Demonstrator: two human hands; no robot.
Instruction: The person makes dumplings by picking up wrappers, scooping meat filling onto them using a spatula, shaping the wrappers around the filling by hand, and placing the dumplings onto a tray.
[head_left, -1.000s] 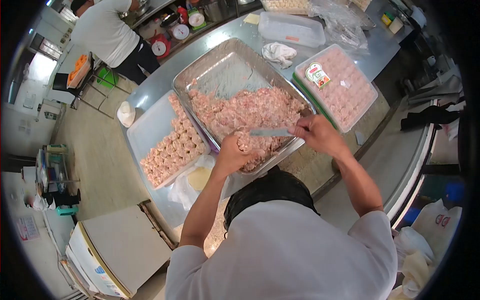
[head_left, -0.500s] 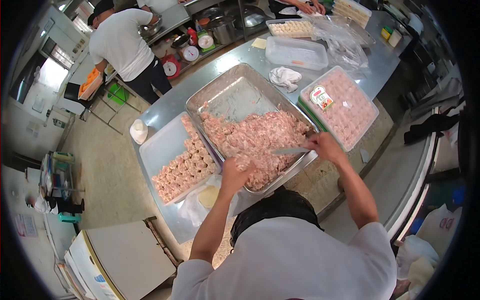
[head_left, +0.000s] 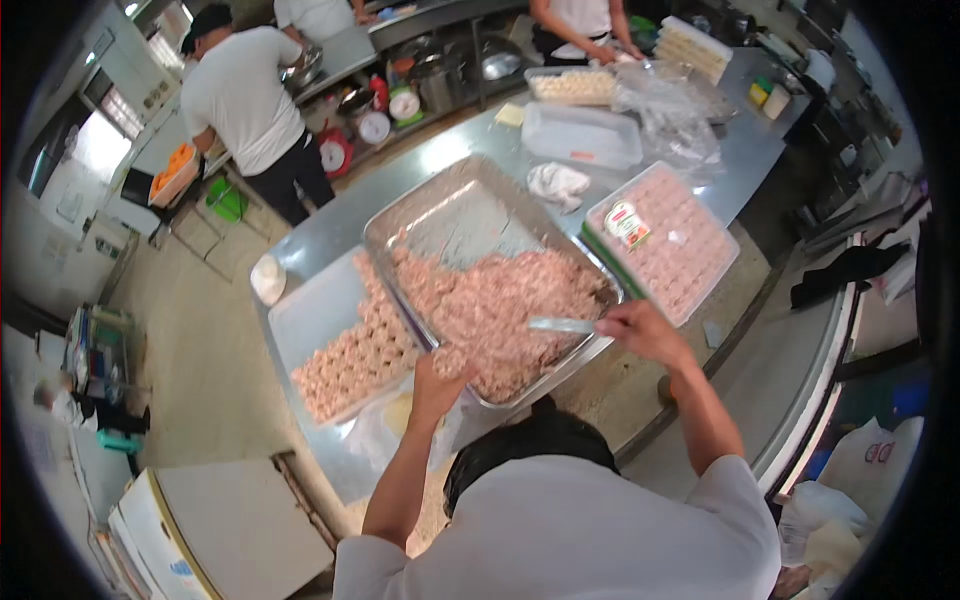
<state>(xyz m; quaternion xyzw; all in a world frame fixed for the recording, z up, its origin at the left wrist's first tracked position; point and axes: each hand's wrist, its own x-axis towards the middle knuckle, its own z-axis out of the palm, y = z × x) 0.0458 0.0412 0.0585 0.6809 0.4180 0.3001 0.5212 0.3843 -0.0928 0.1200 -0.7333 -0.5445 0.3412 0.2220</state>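
Left hand (head_left: 437,388): our fingers are curled round a meat clump (head_left: 450,360), at the near left rim of the metal tray (head_left: 470,220).
Right hand (head_left: 645,333): our fingers pinch one end of a flat blade (head_left: 560,325) over the mince (head_left: 520,300); we cannot tell if it touches.
Just changed: our left hand has shifted outward, towards the plastic container (head_left: 320,305); the blade has stayed over the tray.
Meaning: we judge the clump parted from the mass.
Mince: heaped in the tray's nearer part.
Container: left of the tray, meat balls (head_left: 365,350) in rows.
Right side: a lidded box (head_left: 690,240) on the surface (head_left: 440,150).
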